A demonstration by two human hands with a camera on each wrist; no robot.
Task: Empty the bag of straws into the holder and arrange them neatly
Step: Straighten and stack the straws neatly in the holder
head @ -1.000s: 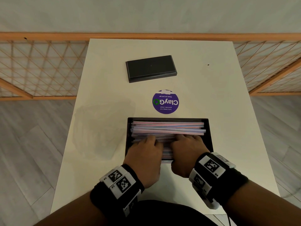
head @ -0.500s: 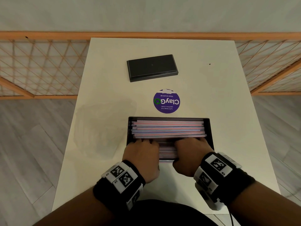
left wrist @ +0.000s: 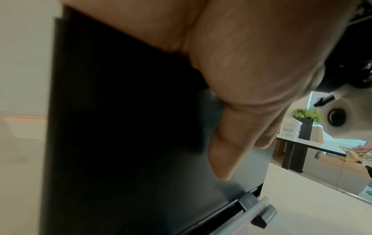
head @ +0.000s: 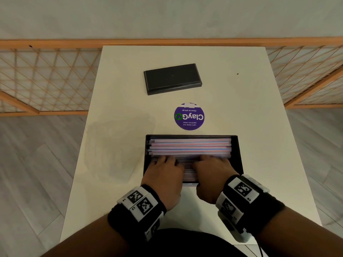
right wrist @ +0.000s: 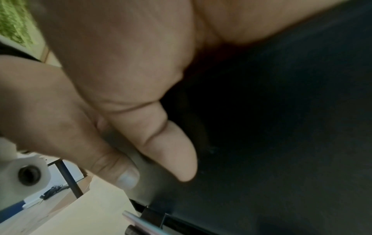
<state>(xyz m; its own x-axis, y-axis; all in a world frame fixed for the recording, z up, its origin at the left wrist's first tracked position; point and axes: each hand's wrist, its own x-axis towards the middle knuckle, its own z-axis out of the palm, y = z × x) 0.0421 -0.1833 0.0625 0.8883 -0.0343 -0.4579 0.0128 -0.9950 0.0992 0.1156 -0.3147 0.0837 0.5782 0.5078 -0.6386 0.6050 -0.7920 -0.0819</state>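
Note:
The black holder [head: 239,154] stands open near the table's front edge, filled with pink and blue striped straws [head: 191,146] lying side by side, left to right. My left hand [head: 164,171] and right hand [head: 213,170] reach over the front rim, fingers spread flat on the nearer straws. Both thumbs lie outside against the holder's front wall [left wrist: 120,143]: the left thumb [left wrist: 231,143] and the right thumb [right wrist: 171,151]. A few straw ends [left wrist: 259,213] stick out of a slot at the wall's foot. A faint clear bag [head: 118,145] lies flat left of the holder.
The holder's black lid [head: 172,78] rests at the back of the white table [head: 259,127]. A round purple sticker [head: 189,116] sits between lid and holder. An orange lattice railing [head: 46,78] runs behind and beside the table.
Both hands have stayed on the straws, shifting slightly along them. The slanted straws at the back now lie parallel and flatter.

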